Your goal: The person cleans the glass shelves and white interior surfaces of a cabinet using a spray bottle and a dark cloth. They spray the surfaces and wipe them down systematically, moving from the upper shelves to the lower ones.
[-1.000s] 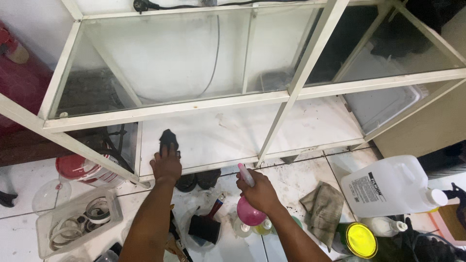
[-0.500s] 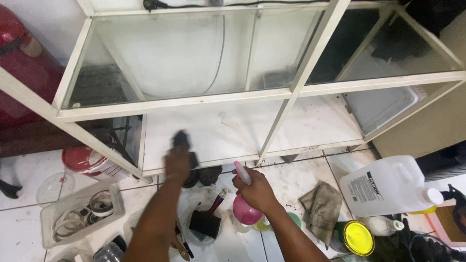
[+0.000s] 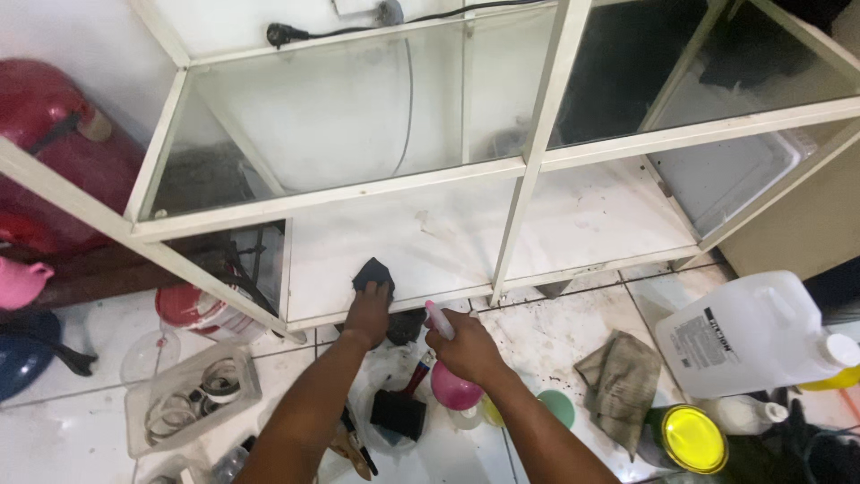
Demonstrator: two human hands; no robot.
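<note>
Pink spray bottle point(image 3: 451, 381) is gripped in right hand point(image 3: 466, 348), nozzle up, above floor clutter. Dark cloth point(image 3: 373, 272) is pressed by left hand point(image 3: 368, 312) onto white cabinet point(image 3: 421, 242) bottom panel, near front edge.

Dark cloth point(image 3: 373, 272): small, black, crumpled; pressed flat under left hand point(image 3: 369, 309) fingers on white lower shelf point(image 3: 421, 237) of cabinet, near shelf's front edge, just left of white upright post. Upper corner of cloth peeks out beyond fingertips.

Spray bottle point(image 3: 451, 381): pink rounded body, pale pink nozzle up top; gripped in right hand point(image 3: 466, 345), held upright over tiled floor just in front of shelf edge, nozzle tilted toward shelf, close beside cloth hand.
</note>
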